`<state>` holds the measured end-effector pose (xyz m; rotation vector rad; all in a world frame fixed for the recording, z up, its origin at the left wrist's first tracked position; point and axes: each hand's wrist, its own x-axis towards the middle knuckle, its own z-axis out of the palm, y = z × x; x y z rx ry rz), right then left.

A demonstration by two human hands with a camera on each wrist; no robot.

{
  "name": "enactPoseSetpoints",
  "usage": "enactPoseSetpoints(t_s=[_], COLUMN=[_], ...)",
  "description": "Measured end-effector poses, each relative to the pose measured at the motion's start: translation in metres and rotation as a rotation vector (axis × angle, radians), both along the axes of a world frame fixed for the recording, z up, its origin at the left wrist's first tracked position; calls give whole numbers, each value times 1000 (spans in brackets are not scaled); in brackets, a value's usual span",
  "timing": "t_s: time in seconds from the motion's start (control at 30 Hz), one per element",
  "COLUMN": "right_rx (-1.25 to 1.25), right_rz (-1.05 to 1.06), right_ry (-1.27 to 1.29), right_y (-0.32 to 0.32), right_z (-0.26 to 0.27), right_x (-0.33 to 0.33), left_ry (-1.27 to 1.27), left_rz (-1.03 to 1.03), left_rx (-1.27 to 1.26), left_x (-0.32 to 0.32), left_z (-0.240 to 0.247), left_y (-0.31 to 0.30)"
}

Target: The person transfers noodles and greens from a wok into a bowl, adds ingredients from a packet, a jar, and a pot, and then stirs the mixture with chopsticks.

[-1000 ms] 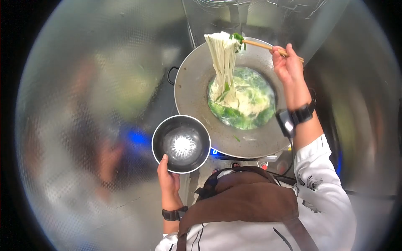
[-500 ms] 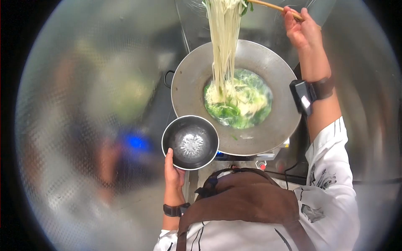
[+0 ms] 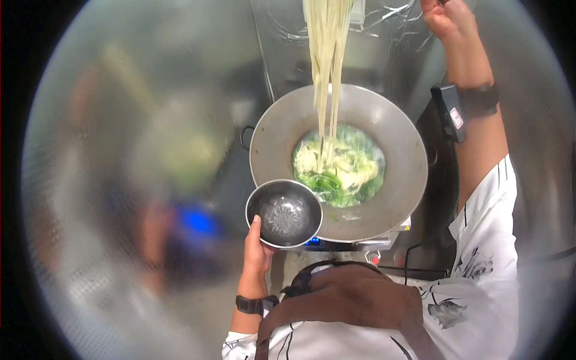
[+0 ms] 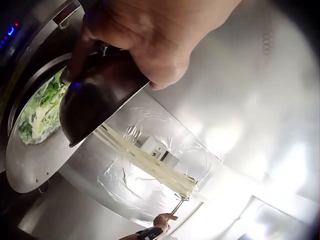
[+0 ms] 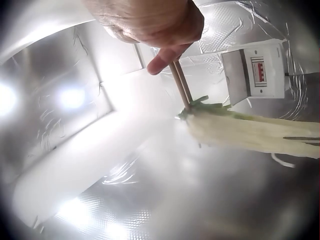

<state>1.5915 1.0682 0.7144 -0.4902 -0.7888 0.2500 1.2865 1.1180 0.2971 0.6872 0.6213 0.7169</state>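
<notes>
My right hand (image 5: 155,25) grips a pair of wooden chopsticks (image 5: 181,85), which pinch a long bundle of noodles (image 5: 240,132) with some green leaves at its top. In the head view this hand is at the top right edge, and the hanging noodles (image 3: 327,66) reach down into the wok (image 3: 396,174). Noodles and leafy greens (image 3: 327,183) lie in the broth there. My left hand (image 3: 258,249) holds a dark bowl (image 3: 285,213) with a pale rim, thumb over the edge. The bowl overlaps the wok's near left rim in the head view; only broken light reflections show inside it.
The wok sits on a cooker (image 3: 384,240) with a blue lit display and a red knob (image 3: 374,258). A looped handle (image 3: 246,137) sticks out at the wok's left. Shiny metal sheeting covers the walls, with a white switch box (image 5: 267,70) on one.
My right hand has risen up and to the right, drawing the noodles higher out of the wok until their top left the head view. My left hand has moved the bowl rightward over the wok's rim.
</notes>
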Motion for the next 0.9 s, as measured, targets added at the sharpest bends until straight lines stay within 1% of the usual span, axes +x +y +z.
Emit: enactPoseSetpoints(t_s=[0.07,0.1,0.17,0.2,0.27,0.33,0.37,0.47,0.57,0.67,0.7,0.8,0.9], right_rx=[0,-1,-42,-66,-28,-7,-3,8,2,-11,-44,85,96], right_rz=[8,-2,94,140,82,3,55,106,74,181,113,21,93], right_ry=[-12,-60,-67,-70,-64,-38,-57,-58,5,-152,-55,-95,-29], right_y=[-6,-6,4,6,9,5,2,2,3,11,10,-8,-2], right_z=[0,1,5,6,3,-1,-1,-4,0,6,6,7,17], right_x=[-1,6,56,52,47,16,18,22,7,47,29,-34,-25], left_ry=[-6,-23,-26,-7,43,45,60,80,73,62,68,93,108], left_rz=[-5,2,-11,-17,-31,-15,-19,-39,-56,-79,-89,-113,-92], left_rx=[32,44,55,55,48,56,58,69,78,100,105,102,89], left_x=[0,1,0,-1,-3,-2,-3,-5,-3,-4,-4,-1,5], left_z=[3,3,0,1,5,1,3,-5,-3,-21,-25,-17,-17], left_y=[-2,-3,-2,-1,-1,0,-1,-1,-2,6,7,6,7])
